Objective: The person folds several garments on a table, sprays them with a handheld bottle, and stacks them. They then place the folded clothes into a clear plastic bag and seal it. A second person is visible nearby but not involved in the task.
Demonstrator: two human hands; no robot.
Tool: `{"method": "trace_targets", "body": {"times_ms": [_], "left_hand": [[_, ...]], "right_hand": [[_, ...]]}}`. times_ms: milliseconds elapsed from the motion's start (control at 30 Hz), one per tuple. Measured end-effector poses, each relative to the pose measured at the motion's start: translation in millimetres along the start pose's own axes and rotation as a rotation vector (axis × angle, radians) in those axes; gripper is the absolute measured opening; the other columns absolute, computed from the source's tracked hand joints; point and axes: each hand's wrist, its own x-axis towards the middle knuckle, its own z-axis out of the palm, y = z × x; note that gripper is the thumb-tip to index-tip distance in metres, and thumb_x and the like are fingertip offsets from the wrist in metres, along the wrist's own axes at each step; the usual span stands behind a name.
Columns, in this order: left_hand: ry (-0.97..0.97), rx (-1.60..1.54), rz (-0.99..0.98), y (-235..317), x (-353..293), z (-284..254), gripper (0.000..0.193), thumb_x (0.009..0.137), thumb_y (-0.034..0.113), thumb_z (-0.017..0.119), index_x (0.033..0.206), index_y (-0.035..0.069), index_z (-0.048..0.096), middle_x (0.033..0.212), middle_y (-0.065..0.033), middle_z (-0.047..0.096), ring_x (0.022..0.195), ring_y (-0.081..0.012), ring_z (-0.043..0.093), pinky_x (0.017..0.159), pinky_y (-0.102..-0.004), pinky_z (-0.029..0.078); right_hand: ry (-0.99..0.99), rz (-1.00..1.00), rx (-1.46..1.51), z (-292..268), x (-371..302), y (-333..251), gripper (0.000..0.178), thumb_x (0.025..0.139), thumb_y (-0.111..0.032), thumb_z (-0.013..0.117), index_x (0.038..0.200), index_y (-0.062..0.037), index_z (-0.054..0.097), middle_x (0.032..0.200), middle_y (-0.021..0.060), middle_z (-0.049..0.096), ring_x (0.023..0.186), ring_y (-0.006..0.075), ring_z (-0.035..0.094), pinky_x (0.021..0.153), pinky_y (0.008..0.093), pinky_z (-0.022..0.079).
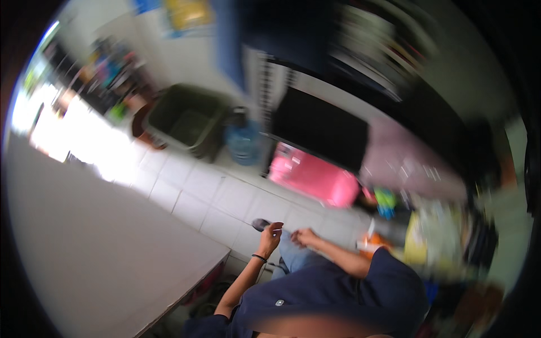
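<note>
My left hand (271,239) is in front of my body, above the jeans and the tiled floor, with a dark band (259,257) on its wrist. Its fingers are bent but apart, with pale floor showing between them, and I make out nothing held. Close by on the right, my right hand (305,237) hangs over the leg of my blue jeans (295,254). Its fingers are loosely curled and a little apart, blurred by motion, and no object shows in them. The two hands do not touch each other.
A large pale tabletop (101,242) fills the left, its corner near my left forearm. Ahead stand a dark green tub (186,115), a blue water jug (242,141), a black panel (321,127) and a pink container (313,177). Plastic bags (439,234) crowd the right side.
</note>
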Motion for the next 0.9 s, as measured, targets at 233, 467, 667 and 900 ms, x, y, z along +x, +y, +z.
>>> {"method": "trace_targets", "body": {"times_ms": [233,467,667,900], "left_hand": [[-0.497,0.144,0.151,14.9,-130.3,115.0,0.024,0.091,0.004,0.061,0.114,0.000,0.066,0.108,-0.0126,0.071,0.100,-0.0205,0.069,0.082,-0.0313,0.056],[-0.761,0.298,0.350,76.2,-151.2,191.7,0.022,0.092,0.003,0.061,0.114,0.004,0.067,0.106,-0.0093,0.072,0.092,-0.0171,0.070,0.073,-0.0276,0.054],[-0.778,0.238,0.549,151.7,-170.5,325.8,0.022,0.092,0.001,0.059,0.112,0.001,0.066,0.105,-0.0101,0.071,0.097,-0.0192,0.069,0.082,-0.0313,0.056],[-1.046,0.112,0.533,207.9,-269.7,583.2,0.023,0.093,0.009,0.063,0.114,-0.001,0.065,0.108,-0.0092,0.069,0.098,-0.0154,0.066,0.083,-0.0297,0.054]], "right_hand": [[0.828,-0.334,0.376,-104.3,-195.4,127.8,0.014,0.098,-0.023,0.059,0.102,-0.0089,0.061,0.096,0.0011,0.066,0.084,0.0106,0.065,0.067,0.0252,0.053],[1.022,-0.468,0.921,-95.4,-362.0,212.9,0.025,0.100,-0.027,0.057,0.111,-0.0049,0.061,0.099,0.0067,0.069,0.084,0.0138,0.067,0.069,0.0263,0.052],[1.193,-0.316,1.003,-85.7,-454.4,316.6,0.027,0.099,-0.025,0.058,0.115,-0.0046,0.062,0.106,0.0090,0.070,0.091,0.0191,0.069,0.074,0.0311,0.055],[1.486,-0.232,0.833,-135.4,-593.8,470.5,0.031,0.096,-0.030,0.063,0.115,-0.0053,0.063,0.104,0.0074,0.070,0.091,0.0183,0.068,0.074,0.0309,0.054]]}}
